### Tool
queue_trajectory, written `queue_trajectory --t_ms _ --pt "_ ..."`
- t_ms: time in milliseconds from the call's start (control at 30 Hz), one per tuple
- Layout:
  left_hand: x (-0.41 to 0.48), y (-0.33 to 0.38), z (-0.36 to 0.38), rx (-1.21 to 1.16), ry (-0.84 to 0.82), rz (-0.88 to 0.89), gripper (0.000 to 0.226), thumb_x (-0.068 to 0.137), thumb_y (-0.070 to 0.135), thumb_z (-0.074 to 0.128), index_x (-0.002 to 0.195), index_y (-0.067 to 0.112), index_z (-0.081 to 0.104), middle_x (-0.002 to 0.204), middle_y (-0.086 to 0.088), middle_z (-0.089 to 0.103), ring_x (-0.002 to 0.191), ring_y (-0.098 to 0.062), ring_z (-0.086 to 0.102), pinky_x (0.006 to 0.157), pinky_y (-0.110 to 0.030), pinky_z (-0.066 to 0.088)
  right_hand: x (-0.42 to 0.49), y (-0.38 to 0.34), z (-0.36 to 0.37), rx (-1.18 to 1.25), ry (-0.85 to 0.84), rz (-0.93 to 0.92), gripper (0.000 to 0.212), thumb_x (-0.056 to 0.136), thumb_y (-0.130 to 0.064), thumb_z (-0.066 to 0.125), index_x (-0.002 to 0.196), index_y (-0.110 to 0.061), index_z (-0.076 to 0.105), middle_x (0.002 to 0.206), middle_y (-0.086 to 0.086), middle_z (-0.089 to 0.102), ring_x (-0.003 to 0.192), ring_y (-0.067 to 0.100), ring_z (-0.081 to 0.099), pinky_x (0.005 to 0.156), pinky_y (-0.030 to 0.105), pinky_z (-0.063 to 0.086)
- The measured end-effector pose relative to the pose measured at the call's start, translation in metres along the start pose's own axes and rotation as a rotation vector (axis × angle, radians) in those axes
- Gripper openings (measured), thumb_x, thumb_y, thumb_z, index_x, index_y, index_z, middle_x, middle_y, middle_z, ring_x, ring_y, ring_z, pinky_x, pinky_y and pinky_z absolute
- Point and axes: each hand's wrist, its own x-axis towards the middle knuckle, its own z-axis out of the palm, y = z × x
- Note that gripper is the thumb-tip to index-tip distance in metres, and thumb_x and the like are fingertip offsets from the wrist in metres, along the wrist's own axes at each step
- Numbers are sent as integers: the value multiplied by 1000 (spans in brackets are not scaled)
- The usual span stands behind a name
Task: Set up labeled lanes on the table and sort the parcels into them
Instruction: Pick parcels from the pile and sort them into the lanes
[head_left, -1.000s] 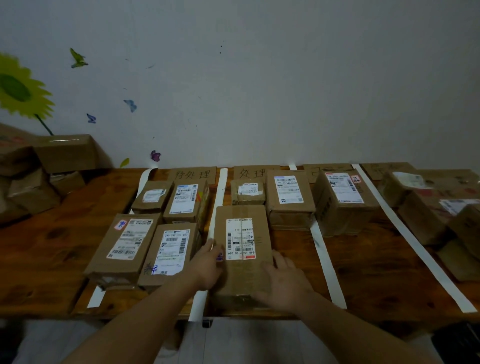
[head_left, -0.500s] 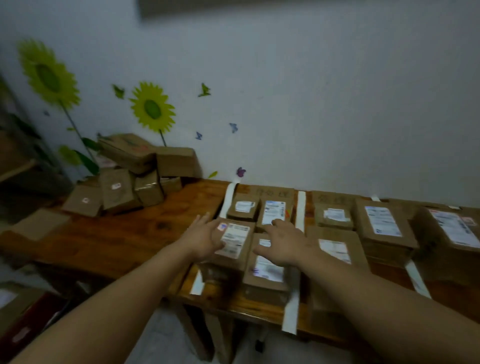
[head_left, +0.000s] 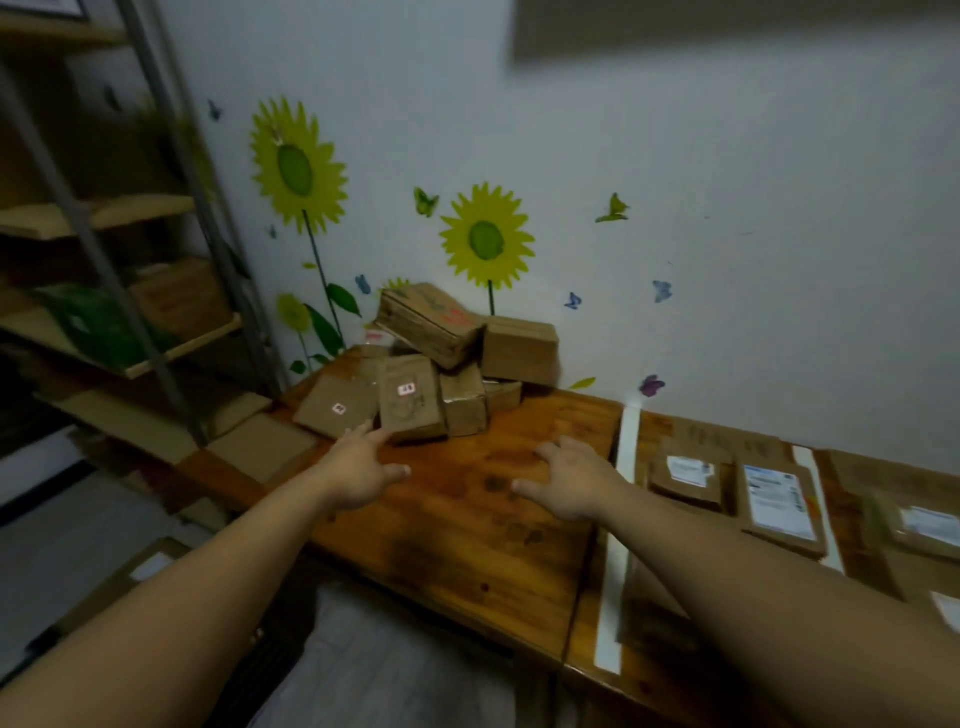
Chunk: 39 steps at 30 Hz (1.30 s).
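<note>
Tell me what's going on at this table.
A person is midway through sorting at a wooden table. Both hands are open and empty: the left hand reaches nearly to the unsorted pile of parcels by the wall, the right hand hovers over bare wood. To the right, labelled parcels lie in lanes marked by white strips.

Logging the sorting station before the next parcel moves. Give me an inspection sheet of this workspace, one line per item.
Surface: wooden table, dark stains on its planks.
Job's things: unsorted parcel pile against the wall; white tape strip marking a lane edge; labelled parcels lying flat to its right.
Clutter: cardboard sheets off the table's left end.
Hands: left hand and right hand open, holding nothing; left fingers near the pile, contact unclear.
Cables: nothing seen.
Surroundings: shelf rack at left; sunflower decals on the wall.
</note>
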Motion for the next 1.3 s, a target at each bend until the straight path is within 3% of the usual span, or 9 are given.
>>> queue_trajectory --t_ms 267,467,667,833,933,1033,1100,1200,1300 --pt "103 -46 -56 45 99 -43 77 86 46 60 149 25 21 159 -4 6 145 -26 4 117 -41 13 146 -47 -15 -13 54 5 77 86 -68 44 148 -24 30 151 8 30 138 29 30 111 42 31" --pt "202 -66 -121 -2 143 -28 76 88 41 60 150 22 20 158 -6 9 145 -27 6 116 -41 12 271 -70 -52 21 110 -23 74 84 -68 48 143 -24 38 139 10 43 128 30 40 105 40 37" --pt "306 -77 -164 -53 148 3 74 88 39 60 149 20 22 157 -10 14 143 -27 16 117 -41 17 359 -84 -78 93 174 17 67 88 -60 51 146 -30 34 147 9 40 131 29 40 103 31 34" --pt "400 -65 -168 -211 80 102 71 87 31 64 146 12 30 147 -12 37 132 -26 40 103 -27 32 412 -87 -69 336 207 196 57 89 -52 55 137 -22 47 139 11 51 122 31 51 88 27 39" --pt "450 -54 -160 -378 8 119 72 87 34 64 145 10 29 128 -14 56 110 -28 58 89 -29 44 439 -91 -57 500 139 303 47 99 -37 44 138 -12 46 144 12 45 130 31 43 99 30 35" --pt "490 -46 -149 -458 -101 60 71 92 47 50 147 9 24 143 -15 43 119 -30 51 75 -22 41 457 -96 -46 643 186 465 28 100 -33 40 105 -12 58 110 13 58 108 31 56 93 34 42" --pt "505 -46 -142 -510 -255 18 57 94 55 38 133 15 48 129 -13 56 94 -25 59 58 -21 42 465 -97 -39 766 262 604 16 94 -29 52 91 -14 57 98 11 60 91 25 59 90 38 49" --pt "516 -57 -141 -561 -388 -34 42 92 57 37 104 24 59 100 -7 63 82 -23 58 70 -32 46 468 -101 -40 873 280 689 24 89 -28 61 103 -9 58 107 14 65 97 30 63 89 43 53" --pt "525 -73 -147 -681 -390 26 27 89 33 53 115 31 46 103 -6 61 91 -24 60 77 -43 52 464 -109 -50 938 420 647 41 81 -17 69 117 -15 51 105 3 63 92 23 63 78 37 55"
